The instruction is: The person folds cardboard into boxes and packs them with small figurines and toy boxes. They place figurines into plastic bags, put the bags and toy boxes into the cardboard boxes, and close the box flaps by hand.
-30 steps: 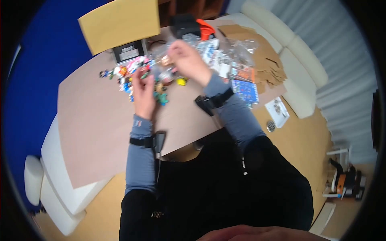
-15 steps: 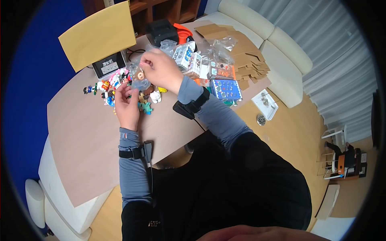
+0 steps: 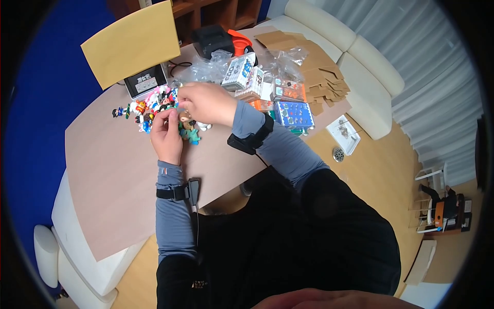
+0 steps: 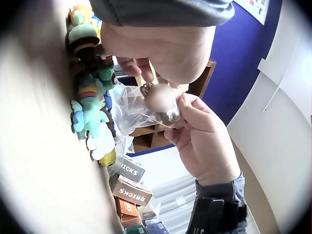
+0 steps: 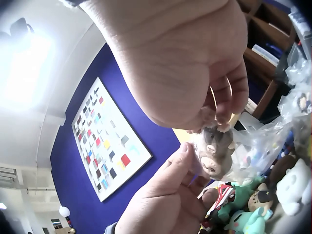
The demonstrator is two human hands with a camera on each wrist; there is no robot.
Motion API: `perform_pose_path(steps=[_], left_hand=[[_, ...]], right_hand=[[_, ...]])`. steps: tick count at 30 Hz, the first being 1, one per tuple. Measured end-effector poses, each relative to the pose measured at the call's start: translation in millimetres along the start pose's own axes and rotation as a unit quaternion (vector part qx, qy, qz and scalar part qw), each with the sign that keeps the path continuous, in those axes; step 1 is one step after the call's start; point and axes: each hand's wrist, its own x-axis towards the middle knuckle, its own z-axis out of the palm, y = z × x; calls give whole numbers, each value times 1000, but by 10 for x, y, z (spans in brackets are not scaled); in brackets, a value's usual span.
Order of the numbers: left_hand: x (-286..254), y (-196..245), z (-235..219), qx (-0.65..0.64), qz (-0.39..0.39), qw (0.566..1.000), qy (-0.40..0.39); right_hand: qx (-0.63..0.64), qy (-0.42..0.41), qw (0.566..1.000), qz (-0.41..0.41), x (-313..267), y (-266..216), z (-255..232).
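Observation:
A small brown-and-cream figurine [image 4: 162,101] is held between both hands above the table. In the right wrist view, the left hand [image 5: 165,195] grips its side with the thumb, and the right hand [image 5: 185,68] pinches its upper end [image 5: 218,139]. From the head view, the left hand [image 3: 167,139] and right hand [image 3: 210,103] nearly meet over a cluster of colourful toy figures [image 3: 139,107]. A turquoise figure [image 3: 191,135] lies beside the left hand. Clear plastic [image 5: 253,151] shows behind the figurine.
Boxes [image 3: 293,114] and crumpled plastic bags [image 3: 206,69] lie on the table's far right side, near flattened cardboard [image 3: 321,77]. A black container [image 3: 211,42] stands at the back; a yellow sheet [image 3: 131,44] rises behind the toys.
The right hand has come down and closer to the left hand. The clear plastic seen around the small figure between the hands no longer shows there in the head view.

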Motion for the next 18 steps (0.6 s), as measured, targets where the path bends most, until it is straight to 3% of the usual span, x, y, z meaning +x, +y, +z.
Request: perform_pose_path(steps=[4, 7, 10, 12, 13, 16, 18], left_hand=[[-5, 20, -15, -8, 31, 999, 33], [6, 8, -42, -21, 31, 998, 48], [-18, 109, 4, -12, 45, 998, 37], [10, 62, -5, -1, 62, 998, 31], [14, 38, -17, 1, 61, 998, 33], [36, 52, 19, -30, 66, 996, 54], [12, 66, 27, -38, 37, 997, 50]], right_hand=[[11, 16, 1000, -24, -69, -93, -36], [33, 73, 994, -70, -134, -166, -35], [-8, 27, 999, -46, -161, -144, -1], [-39, 98, 993, -57, -137, -116, 8], [-37, 96, 993, -58, -131, -98, -8], [18, 189, 981, -27, -35, -82, -131], [-2, 160, 987, -6, -41, -79, -178]])
